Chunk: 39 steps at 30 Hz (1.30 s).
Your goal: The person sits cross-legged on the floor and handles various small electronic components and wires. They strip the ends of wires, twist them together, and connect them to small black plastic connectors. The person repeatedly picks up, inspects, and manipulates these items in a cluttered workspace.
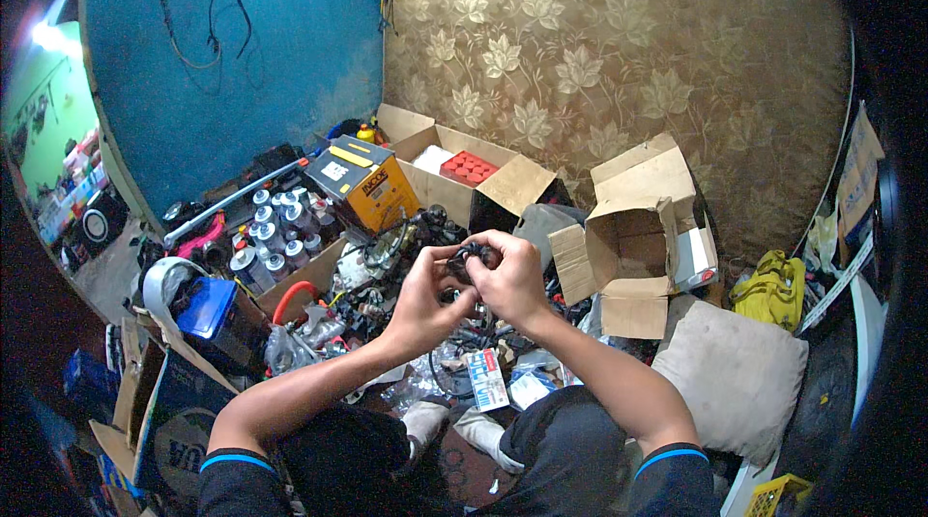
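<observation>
In front of me, above the clutter on the floor, my two hands meet around a small dark part (471, 255). Its kind is hard to make out, since fingers cover much of it. My left hand (428, 300) has its thumb and fingers curled at the part's left side. My right hand (513, 277) grips it from the right, fingers bent over the top. Below the hands lie a white and blue printed box (487, 380) and clear plastic bags (425, 384). Greasy metal machine parts (367, 261) are heaped just beyond my left hand.
An open cardboard box (633, 251) stands at right, near a grey cushion (732, 377) and yellow bag (770, 292). Several spray cans (274, 227) cluster at left by a black and orange box (367, 181). A long carton (440, 164) holds a red item (469, 168).
</observation>
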Each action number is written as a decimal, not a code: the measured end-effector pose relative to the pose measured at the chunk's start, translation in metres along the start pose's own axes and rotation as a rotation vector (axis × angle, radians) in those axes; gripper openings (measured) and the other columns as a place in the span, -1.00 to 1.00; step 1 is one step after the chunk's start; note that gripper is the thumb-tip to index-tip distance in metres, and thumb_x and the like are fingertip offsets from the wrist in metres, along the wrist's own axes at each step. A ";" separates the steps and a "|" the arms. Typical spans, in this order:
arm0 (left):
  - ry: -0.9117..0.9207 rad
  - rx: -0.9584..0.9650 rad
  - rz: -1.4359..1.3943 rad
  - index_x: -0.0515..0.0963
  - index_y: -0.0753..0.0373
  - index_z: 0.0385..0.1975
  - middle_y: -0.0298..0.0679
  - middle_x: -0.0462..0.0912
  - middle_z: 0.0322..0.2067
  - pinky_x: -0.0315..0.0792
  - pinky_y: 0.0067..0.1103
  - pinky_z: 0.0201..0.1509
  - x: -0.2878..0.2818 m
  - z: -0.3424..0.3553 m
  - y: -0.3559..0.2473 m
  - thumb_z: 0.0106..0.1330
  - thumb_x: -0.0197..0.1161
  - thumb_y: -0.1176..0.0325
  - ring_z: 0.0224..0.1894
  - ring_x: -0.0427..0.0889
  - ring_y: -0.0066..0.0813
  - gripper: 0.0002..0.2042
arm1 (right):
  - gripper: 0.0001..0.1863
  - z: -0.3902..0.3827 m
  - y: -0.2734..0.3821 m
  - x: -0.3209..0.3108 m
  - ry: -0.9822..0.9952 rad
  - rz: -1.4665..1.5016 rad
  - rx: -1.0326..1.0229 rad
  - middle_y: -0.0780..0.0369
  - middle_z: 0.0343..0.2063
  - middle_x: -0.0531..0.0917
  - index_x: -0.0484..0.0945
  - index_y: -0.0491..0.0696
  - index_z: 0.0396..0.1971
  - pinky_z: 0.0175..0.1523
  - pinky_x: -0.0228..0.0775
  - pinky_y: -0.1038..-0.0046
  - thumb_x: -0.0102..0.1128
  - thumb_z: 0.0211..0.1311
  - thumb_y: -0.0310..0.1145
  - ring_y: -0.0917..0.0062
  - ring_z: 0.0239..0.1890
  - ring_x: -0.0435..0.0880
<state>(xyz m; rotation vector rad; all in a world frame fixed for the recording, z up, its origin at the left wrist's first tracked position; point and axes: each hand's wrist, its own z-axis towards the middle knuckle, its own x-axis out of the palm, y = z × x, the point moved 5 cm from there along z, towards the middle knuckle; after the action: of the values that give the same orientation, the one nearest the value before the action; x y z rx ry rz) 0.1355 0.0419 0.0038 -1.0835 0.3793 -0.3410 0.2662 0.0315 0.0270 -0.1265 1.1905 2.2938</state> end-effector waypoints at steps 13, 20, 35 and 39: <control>0.032 -0.227 -0.206 0.26 0.37 -0.18 -0.20 0.51 -0.28 0.67 -0.50 -0.39 -0.009 0.005 0.025 0.20 0.27 0.53 -0.23 0.59 -0.50 -0.69 | -0.83 -0.005 -0.014 0.009 0.175 0.094 0.205 0.28 -0.62 0.61 0.61 -0.18 -0.41 -0.46 0.37 0.58 0.32 -0.07 -0.49 0.71 -0.58 0.52; 0.088 -0.351 -0.324 0.33 0.33 -0.15 -0.19 0.58 -0.39 0.65 -0.49 -0.43 -0.025 0.004 0.026 0.27 0.18 0.53 -0.37 0.63 -0.46 -0.79 | -0.47 -0.007 -0.019 0.000 0.741 0.456 0.249 0.19 -0.12 0.62 0.47 -0.23 0.01 0.07 0.41 0.51 0.38 0.06 -0.28 0.57 -0.08 0.58; 0.177 -0.290 -0.264 0.45 0.34 -0.36 -0.26 0.62 -0.53 0.47 -0.67 -0.47 -0.032 0.006 0.010 0.17 0.23 0.60 -0.51 0.61 -0.59 -0.89 | -0.70 -0.011 -0.030 0.000 0.789 0.540 0.258 0.41 -0.63 0.45 0.48 -0.09 -0.57 -0.43 0.21 0.57 0.30 0.10 -0.19 0.72 -0.55 0.38; 0.183 -0.272 -0.061 0.48 0.34 -0.45 -0.34 0.58 -0.61 0.40 -0.71 -0.48 -0.042 0.005 0.014 0.12 0.30 0.55 -0.54 0.54 -0.72 -0.89 | -0.60 -0.006 -0.019 -0.018 0.752 0.144 -0.018 0.39 -0.62 0.38 0.40 -0.13 -0.72 -0.37 0.15 0.56 0.40 -0.01 -0.21 0.71 -0.49 0.33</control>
<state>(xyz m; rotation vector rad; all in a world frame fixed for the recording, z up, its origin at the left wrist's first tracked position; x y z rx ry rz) 0.1020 0.0709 -0.0012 -1.3359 0.5679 -0.4541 0.2904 0.0278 0.0154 -1.0092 1.5618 2.4550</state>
